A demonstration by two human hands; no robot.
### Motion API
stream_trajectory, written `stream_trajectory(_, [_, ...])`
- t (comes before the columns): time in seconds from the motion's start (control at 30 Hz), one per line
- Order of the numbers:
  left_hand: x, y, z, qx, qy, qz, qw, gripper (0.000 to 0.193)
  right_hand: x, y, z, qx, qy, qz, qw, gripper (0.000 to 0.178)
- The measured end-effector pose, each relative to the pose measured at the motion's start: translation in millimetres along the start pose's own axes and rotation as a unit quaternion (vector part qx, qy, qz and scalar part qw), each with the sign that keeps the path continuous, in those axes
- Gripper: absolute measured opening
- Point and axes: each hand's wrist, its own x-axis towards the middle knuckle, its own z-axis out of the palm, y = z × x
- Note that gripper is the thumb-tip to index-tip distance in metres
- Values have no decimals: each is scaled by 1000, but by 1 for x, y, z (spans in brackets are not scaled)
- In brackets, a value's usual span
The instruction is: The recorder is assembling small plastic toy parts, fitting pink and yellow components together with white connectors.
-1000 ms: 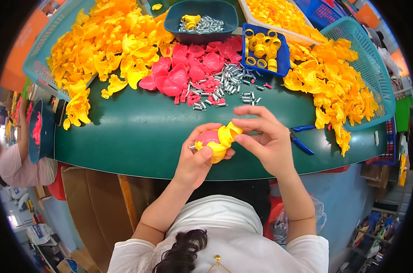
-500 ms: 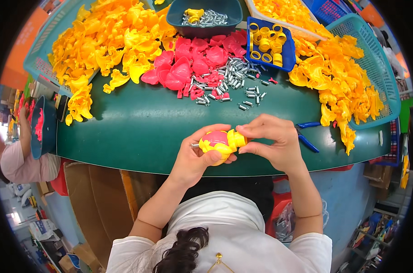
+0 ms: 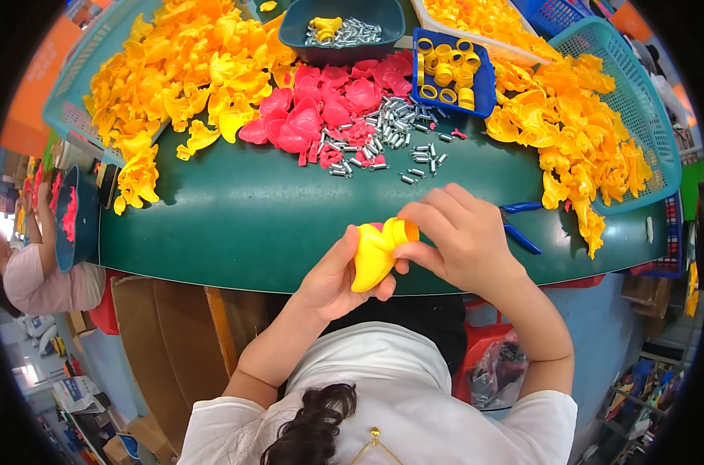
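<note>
Above the table's near edge my left hand is closed around a yellow plastic toy part, with its smooth curved side facing up. Only a sliver of pink shows along the part's upper edge. At its right end is a yellow ring with an open mouth. My right hand pinches this ring between thumb and bent forefinger. Beyond my hands, small metal springs lie scattered beside a pile of pink plastic shells.
Yellow plastic pieces heap up at left and right, spilling from turquoise baskets. A blue tray holds yellow rings; a dark bin holds springs. Blue-handled pliers lie right of my hand. Another person sits at far left.
The toy part has been turned in my left hand, so its pink face and metal end are now mostly hidden. My right hand has rolled over, its fingers still at the ring.
</note>
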Motion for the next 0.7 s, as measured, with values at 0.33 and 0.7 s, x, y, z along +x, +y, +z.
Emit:
stream_trajectory(0.33, [14, -13, 19, 159, 137, 17, 978, 57, -15, 16, 20, -59, -28, 53, 996, 24])
stream_trajectory(0.7, [13, -2, 18, 75, 68, -28, 994, 56, 2, -12, 9, 127, -24, -60, 990, 61])
